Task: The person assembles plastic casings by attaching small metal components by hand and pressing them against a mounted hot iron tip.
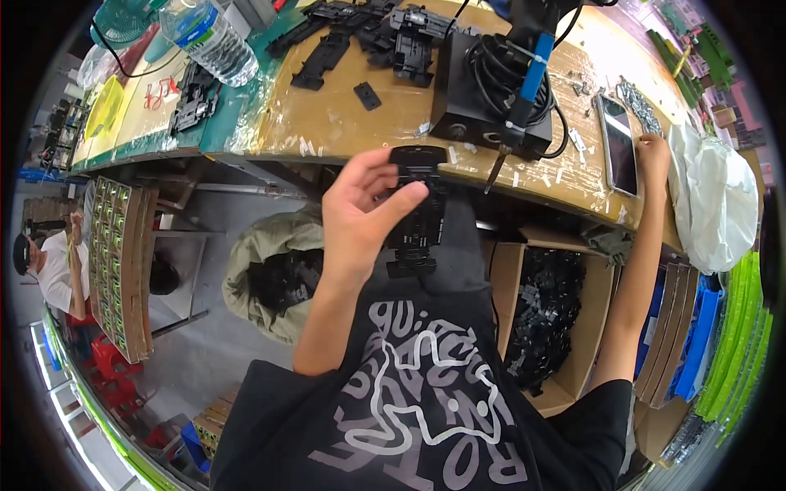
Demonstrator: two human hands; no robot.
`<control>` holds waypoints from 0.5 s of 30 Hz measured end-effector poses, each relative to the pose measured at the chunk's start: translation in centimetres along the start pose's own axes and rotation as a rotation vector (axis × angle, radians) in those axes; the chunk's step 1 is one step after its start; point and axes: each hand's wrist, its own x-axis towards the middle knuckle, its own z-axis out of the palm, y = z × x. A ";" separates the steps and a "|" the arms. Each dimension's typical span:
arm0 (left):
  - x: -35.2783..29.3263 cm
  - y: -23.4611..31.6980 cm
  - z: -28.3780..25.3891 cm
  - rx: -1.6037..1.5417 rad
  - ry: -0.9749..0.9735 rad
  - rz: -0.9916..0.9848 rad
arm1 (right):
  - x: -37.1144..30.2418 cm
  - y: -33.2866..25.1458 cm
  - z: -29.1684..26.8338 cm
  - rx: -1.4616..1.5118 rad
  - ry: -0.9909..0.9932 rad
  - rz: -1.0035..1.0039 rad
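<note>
My left hand (357, 206) grips a long black plastic chassis part (419, 225) in front of the table edge, thumb across its upper section and fingers curled at its side. The part hangs nearly upright over my lap. At the far right, my right hand (652, 157) reaches over the table with its fingers drawn together beside a pile of small metal screws (637, 102). What those fingers hold, if anything, is hidden. A phone (620, 147) lies just left of that hand.
A black box with coiled cable (458, 102) and a blue-handled soldering iron (532, 78) stands mid-table. More chassis parts (327, 57) lie behind. A water bottle (214, 45) stands left. Below are a sack (246, 237) and a carton (509, 286) of black parts. A person (57, 266) sits left.
</note>
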 end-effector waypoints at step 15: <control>-2.2 -1.5 4.1 0.167 -0.204 -0.141 | -18.9 -17.9 -10.0 1.381 -0.445 -0.237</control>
